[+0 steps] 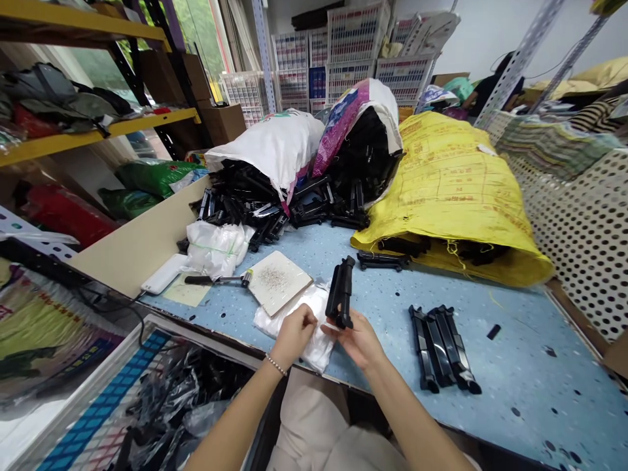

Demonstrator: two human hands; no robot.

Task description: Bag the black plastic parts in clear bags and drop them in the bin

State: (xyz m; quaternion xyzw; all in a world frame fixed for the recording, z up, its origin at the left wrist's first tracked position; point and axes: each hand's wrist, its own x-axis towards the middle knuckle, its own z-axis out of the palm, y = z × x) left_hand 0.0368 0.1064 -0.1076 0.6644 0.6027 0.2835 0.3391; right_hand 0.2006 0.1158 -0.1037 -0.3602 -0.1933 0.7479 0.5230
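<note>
While both forearms reach forward from the near edge of the blue tabletop [530,353], the right hand [362,343] is turned partly palm up, its fingers closed around the lower end of the black plastic parts [340,291]. The left hand [296,332], a beaded bracelet [275,364] at its wrist, is just beside it with fingers curled and tips drawn together; whether they pinch anything, I cannot tell. It is over a pile of thin white plastic bags [316,353].

At the back, a white sack [277,139] spills a heap of similar black pieces [265,209] onto the tabletop. Next to it, a white and purple sack [343,124] gapes open, full of dark pieces. The yellow sack [451,176] lies with its mouth toward the person, more black pieces showing inside. At lower left, a crate [153,319] holds black pieces and clear film.

The held parts are long, narrow and glossy, with knobbed ends, and stand nearly upright above the near side of the tabletop. A row of like pieces [444,350] lies to their right, side by side.
</note>
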